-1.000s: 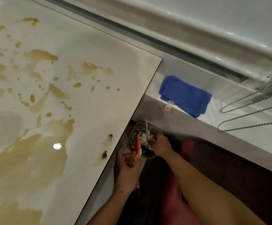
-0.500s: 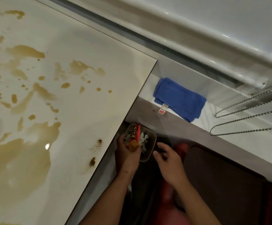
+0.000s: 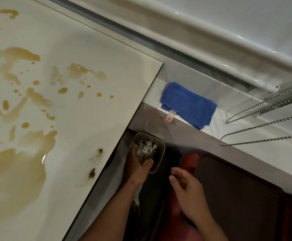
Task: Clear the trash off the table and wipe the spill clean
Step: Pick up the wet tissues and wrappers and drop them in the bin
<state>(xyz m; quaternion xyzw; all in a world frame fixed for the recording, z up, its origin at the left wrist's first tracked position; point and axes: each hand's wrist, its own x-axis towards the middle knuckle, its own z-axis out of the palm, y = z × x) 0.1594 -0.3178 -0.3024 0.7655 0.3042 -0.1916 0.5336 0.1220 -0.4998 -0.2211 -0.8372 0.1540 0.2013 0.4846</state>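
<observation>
A wide brown spill with many splashes covers the glossy white table. Brown crumbs lie near the table's right edge. Below that edge stands a small beige bin holding white crumpled trash. My left hand reaches down into the bin, thumb across its near side; its fingers are hidden among the trash. My right hand hovers to the right of the bin, fingers relaxed and holding nothing. A folded blue cloth lies on the white ledge beyond the bin.
Bead chains hang across the right over the white ledge. A red object and a dark brown surface lie under my right hand. A white wall rail runs along the back.
My left hand has pushed down into the bin and the red wrapper it held is out of sight. My right hand has drawn back from the bin toward me.
</observation>
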